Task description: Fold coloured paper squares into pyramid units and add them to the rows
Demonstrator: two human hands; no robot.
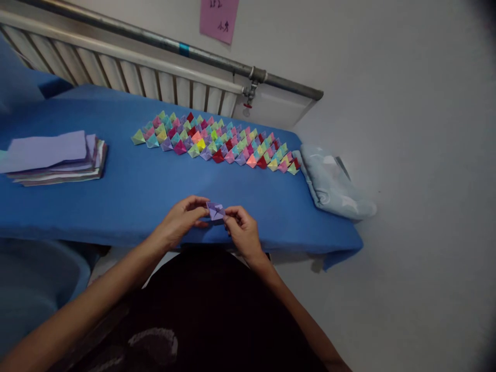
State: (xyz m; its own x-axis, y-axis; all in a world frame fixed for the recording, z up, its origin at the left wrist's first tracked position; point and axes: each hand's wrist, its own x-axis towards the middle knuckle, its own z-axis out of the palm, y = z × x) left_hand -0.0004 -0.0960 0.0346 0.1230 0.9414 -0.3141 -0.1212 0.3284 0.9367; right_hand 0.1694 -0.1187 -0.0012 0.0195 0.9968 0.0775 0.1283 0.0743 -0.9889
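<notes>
Between my two hands, just above the front part of the blue-covered table point(155, 199), is a small purple folded paper boat point(216, 211). My left hand point(185, 217) pinches its left end between thumb and fingers. At the right end, my right hand point(243, 230) grips it with thumb and forefinger, the other fingers curled. Farther back stand rows of small folded paper boats point(219, 155) in red, pink, yellow, green, blue and purple.
A stack of coloured paper sheets point(46, 152) lies at the left. At the table's right end rests a folded light-blue cloth point(333, 186). A white radiator point(166, 88) and a metal pipe point(147, 39) run along the back wall. A blue chair point(34, 279) stands front left.
</notes>
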